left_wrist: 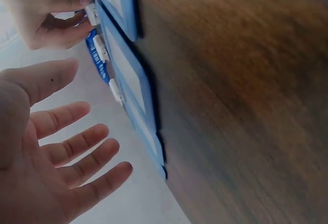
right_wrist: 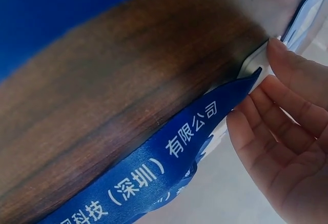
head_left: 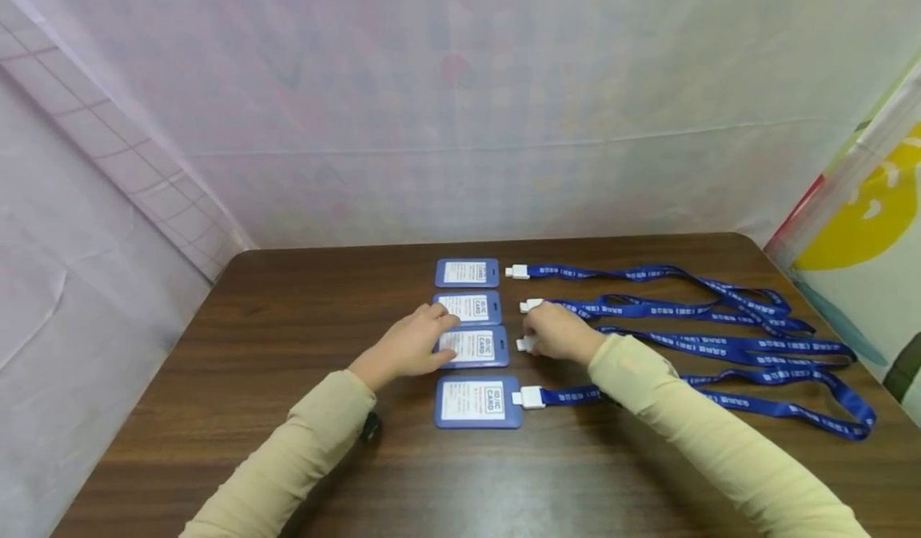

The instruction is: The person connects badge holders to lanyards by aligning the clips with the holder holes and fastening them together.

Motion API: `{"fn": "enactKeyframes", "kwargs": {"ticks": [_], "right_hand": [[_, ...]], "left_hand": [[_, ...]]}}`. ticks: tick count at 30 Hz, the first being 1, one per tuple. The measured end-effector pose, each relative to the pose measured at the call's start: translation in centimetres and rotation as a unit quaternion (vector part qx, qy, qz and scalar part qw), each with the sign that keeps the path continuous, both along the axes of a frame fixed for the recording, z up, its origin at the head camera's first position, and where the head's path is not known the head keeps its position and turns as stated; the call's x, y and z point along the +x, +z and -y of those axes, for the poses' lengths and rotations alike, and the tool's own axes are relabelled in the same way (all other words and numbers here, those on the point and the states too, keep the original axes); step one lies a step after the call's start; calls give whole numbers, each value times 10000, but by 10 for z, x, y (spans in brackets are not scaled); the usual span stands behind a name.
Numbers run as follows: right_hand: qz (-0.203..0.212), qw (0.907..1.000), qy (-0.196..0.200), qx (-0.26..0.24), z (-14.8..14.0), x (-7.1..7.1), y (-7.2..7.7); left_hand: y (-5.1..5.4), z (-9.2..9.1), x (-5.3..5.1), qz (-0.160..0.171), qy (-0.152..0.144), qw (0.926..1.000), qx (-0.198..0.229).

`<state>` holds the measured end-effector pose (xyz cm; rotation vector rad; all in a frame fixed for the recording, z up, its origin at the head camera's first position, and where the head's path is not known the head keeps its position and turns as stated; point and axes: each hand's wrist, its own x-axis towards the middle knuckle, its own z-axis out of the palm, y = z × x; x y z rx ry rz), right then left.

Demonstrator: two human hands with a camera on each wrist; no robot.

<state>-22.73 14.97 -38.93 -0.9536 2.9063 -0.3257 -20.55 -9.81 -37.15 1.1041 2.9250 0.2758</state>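
My left hand [head_left: 412,340] is by the left edges of the second and third blue badge holders from the back; its fingers look loosely spread in the left wrist view. The third badge holder [head_left: 472,348] lies flat with its printed card facing up. Just right of it, my right hand [head_left: 564,332] pinches the white clip [right_wrist: 256,61] of a blue lanyard [right_wrist: 154,167] between thumb and fingers. That clip stands apart from the holder's slot in the head view. The front badge holder [head_left: 478,402] has another white clip [head_left: 531,397] at its right edge.
Two more badge holders, the second [head_left: 485,308] and the rear one [head_left: 468,272], lie in the column. Beside them are lanyards with white clips [head_left: 517,272]. The straps spread right across the brown table [head_left: 288,314]. A small black object [head_left: 370,426] is by the left sleeve.
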Motion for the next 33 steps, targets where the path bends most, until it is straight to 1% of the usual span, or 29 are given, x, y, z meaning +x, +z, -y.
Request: {"fn": "enactKeyframes", "kwargs": {"ticks": [2,5,8,14,17,22,29,33], "right_hand": [[22,10000,-10,13,0,-1,0],[41,10000,10,43,0,-1,1],[35,10000,43,68,0,0,2],[67,10000,45,50,0,-1,3],[68,10000,44,48,1,-1,2],[45,9999,49,84,0,-2,1],[19,9999,53,95,-1,-1,1],[3,9999,62,116,-1,1,2]], "left_hand": [[-1,-2,-3,150,43,9997,-160],[-2,-6,-6,365,63,9989,-280],[-4,-10,-9,445,46,9979,-474],[-10,-13,-14,366,-13,9964,-758],[-12,-14,-15,411,-9,9956,-844],[-12,-16,-14,497,14,9936,-1018],[-14,-18,-13,357,25,9932,-1104],[-13,-19,-12,333,65,9931,-1121]]}}
